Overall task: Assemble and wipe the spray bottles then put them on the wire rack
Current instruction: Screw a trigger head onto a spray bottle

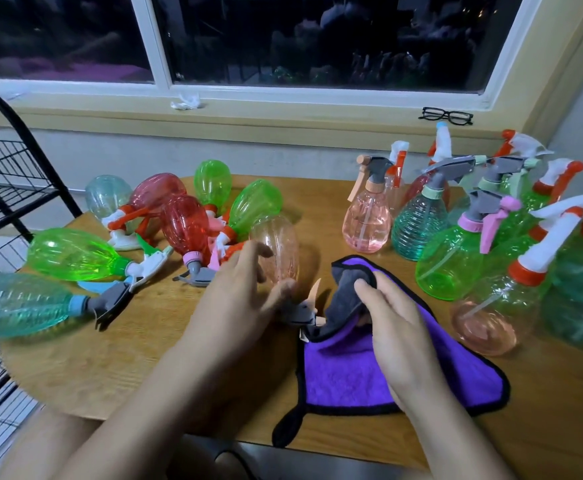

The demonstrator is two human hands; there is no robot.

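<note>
A pale pink clear spray bottle (276,247) lies on the wooden table (117,358), its grey and peach trigger head (304,311) pointing toward me. My left hand (238,299) grips the bottle near its neck. My right hand (397,337) holds a fold of the purple cloth (349,372), its grey underside pressed against the trigger head. The black wire rack (3,188) stands at the left edge of the view.
Several green, red and teal spray bottles (75,254) lie on their sides on the left of the table. Several upright assembled bottles (456,258) crowd the right side. Black glasses (446,116) and a crumpled tissue (186,101) rest on the window sill.
</note>
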